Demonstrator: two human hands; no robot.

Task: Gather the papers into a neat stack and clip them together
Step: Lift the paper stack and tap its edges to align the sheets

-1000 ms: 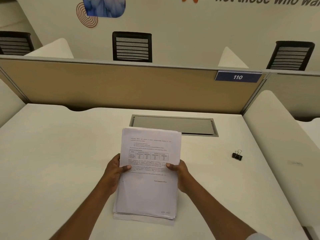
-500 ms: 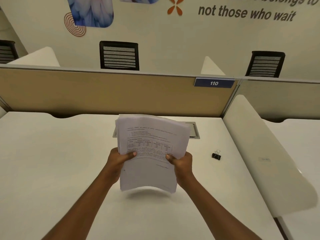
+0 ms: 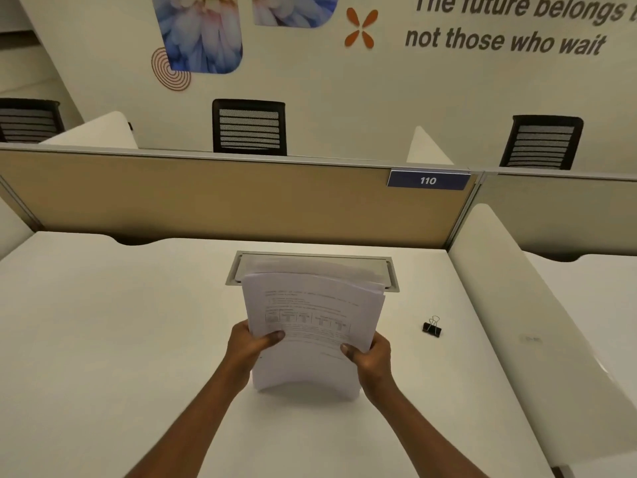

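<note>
A stack of white printed papers (image 3: pixel 312 326) stands nearly upright on its bottom edge on the white desk (image 3: pixel 103 339), bowed in the middle. My left hand (image 3: pixel 246 346) grips the stack's left edge and my right hand (image 3: pixel 370 357) grips its right edge, thumbs on the front sheet. The sheets' top edges are uneven and slightly fanned. A black binder clip (image 3: pixel 432 327) with silver handles lies on the desk to the right of the stack, apart from both hands.
A grey cable tray flap (image 3: pixel 386 270) is set into the desk just behind the papers. A tan partition (image 3: pixel 206 198) with a "110" label (image 3: pixel 428 181) closes the back. A white side divider (image 3: pixel 517 305) bounds the right. Black chairs stand beyond.
The papers went from lying flat on the desk to being lifted, and now stand on their lower edge on the desk. The view has tilted upward.
</note>
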